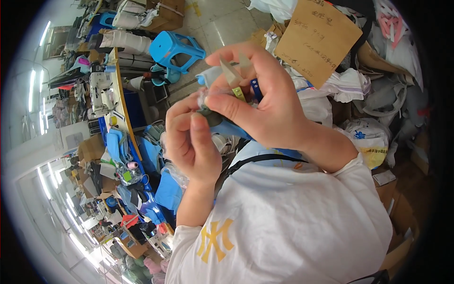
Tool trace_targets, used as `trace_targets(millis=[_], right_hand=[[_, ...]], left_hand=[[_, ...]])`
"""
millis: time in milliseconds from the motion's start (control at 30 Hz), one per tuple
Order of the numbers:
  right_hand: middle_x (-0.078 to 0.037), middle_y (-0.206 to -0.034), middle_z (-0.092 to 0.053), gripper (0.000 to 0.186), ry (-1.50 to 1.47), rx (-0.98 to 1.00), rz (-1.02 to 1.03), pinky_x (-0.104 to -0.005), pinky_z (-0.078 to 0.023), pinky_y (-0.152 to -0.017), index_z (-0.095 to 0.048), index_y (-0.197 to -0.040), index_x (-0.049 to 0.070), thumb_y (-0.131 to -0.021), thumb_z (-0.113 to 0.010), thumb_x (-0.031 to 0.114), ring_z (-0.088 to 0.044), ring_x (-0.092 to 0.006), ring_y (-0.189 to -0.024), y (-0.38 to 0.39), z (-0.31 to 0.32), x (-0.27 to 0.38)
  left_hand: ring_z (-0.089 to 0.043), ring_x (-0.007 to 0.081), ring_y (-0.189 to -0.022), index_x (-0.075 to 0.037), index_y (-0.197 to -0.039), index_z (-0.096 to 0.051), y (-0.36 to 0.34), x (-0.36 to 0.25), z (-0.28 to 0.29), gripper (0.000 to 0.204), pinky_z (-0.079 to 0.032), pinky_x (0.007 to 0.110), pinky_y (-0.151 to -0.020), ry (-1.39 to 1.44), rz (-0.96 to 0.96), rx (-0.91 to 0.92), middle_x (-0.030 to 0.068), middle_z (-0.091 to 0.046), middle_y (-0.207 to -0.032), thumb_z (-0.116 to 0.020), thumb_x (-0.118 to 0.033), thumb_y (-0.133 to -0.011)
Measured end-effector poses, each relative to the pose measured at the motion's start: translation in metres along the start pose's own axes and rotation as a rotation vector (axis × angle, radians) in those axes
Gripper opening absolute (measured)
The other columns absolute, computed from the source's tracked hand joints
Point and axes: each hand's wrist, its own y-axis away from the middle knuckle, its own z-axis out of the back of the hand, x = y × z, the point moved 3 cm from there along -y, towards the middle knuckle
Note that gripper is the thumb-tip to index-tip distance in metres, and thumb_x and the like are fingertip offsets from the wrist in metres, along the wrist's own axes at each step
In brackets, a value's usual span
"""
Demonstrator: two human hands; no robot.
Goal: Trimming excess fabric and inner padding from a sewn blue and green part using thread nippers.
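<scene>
The right hand grasps metal-bladed snips with yellow and blue parts, blades apart. The left hand pinches blurred grey-green material

Over on the left, the desk is carrying a white sewing machine, blue cloth is lying nearer along it, and far off, the tiled floor is supporting a blue stool!

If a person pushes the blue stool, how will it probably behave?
The blue stool is probably light for its size, as it looks like plastic with open gaps between its legs. It would likely stay stiff, since its seat and legs look solid and unbent.
</scene>
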Motion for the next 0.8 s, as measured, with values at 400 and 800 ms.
trace_targets(millis=[400,800], right_hand=[[0.001,-0.085,-0.063,0.031,0.074,0.077,0.107,-0.0207,-0.043,-0.063,-0.057,-0.115,0.004,-0.090,-0.074,0.009,-0.058,-0.0034,-0.074,-0.006,0.002,0.002],[-0.013,-0.081,-0.058,0.007,0.413,0.203,0.303,-0.0363,-0.047,-0.055,-0.060,-0.089,-0.001,-0.087,-0.066,0.000,-0.055,-0.0267,-0.063,0.021,0.008,0.032]], left_hand=[[-0.054,0.0127,-0.095,0.007,-0.110,-0.060,-0.007,0.003,0.007,0.034,-0.041,0.028,-0.088,-0.018,0.116,0.316,0.0089,-0.060,-0.110,-0.051,-0.024,-0.099],[-0.055,0.0110,-0.094,0.003,-0.115,-0.052,0.004,0.001,0.009,0.033,-0.043,0.026,-0.085,-0.088,0.020,0.233,0.0078,-0.061,-0.105,-0.043,-0.028,-0.108]])
